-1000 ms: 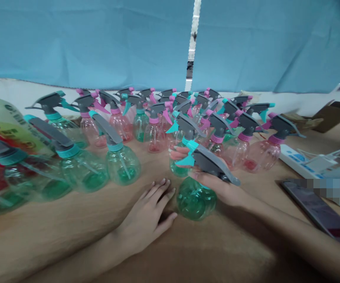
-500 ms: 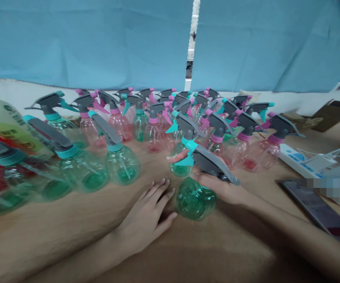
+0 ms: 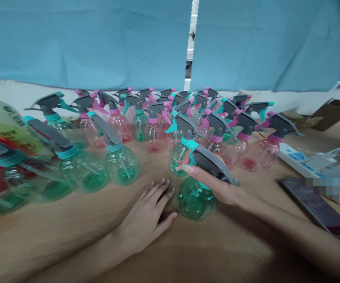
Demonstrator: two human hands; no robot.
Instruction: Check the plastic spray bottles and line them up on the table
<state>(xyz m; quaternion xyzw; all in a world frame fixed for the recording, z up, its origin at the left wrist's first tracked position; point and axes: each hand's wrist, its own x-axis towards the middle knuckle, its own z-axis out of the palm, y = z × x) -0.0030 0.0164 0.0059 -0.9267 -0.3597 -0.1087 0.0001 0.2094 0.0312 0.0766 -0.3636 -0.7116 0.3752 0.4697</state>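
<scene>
My right hand (image 3: 217, 186) is wrapped round the neck of a green spray bottle (image 3: 195, 200) with a grey and teal trigger head (image 3: 211, 163). Its fingers press on the teal trigger. The bottle stands on the brown table (image 3: 69, 224), tilted a little toward me. My left hand (image 3: 148, 218) lies flat on the table just left of the bottle's base, fingers stretched out and slightly apart, holding nothing. Behind them stand several more green spray bottles (image 3: 122, 163) and pink spray bottles (image 3: 261, 151).
A large yellow-green labelled bottle (image 3: 1, 124) is at the far left. A white power strip (image 3: 301, 161) with cables, a dark phone (image 3: 320, 210) and a cardboard box (image 3: 333, 114) lie on the right. A blue curtain (image 3: 99, 43) hangs behind the table.
My right hand's fingers have curled in from stretched out to pulling on the teal trigger. The bottle and my left hand have stayed where they were.
</scene>
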